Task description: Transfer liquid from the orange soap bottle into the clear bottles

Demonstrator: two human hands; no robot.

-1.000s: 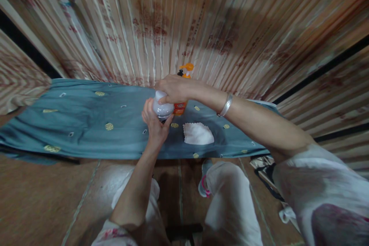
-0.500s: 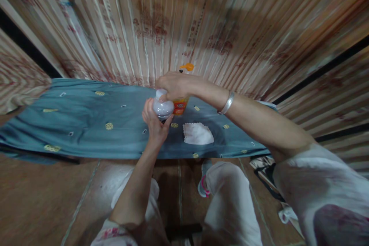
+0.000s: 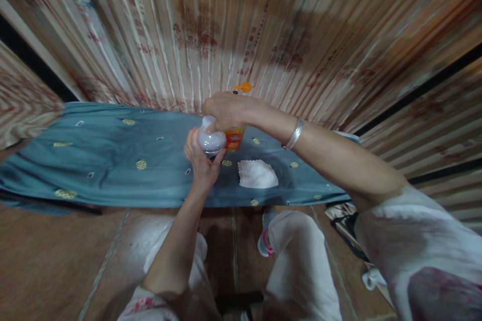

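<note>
The left hand (image 3: 201, 163) grips a white bottle (image 3: 211, 139) from below, fingers wrapped round its body. The right hand (image 3: 226, 110) sits on the bottle's top, fingers closed over the cap. At two o'clock, touching behind, stands an orange pump bottle (image 3: 234, 136); contents of both cannot be told. At four o'clock a white cloth (image 3: 257, 175) lies on the blue-covered table (image 3: 113, 160).

Teal-clothed table (image 3: 113, 160) with white cloth (image 3: 257, 174), orange bottle (image 3: 234, 138)
</note>
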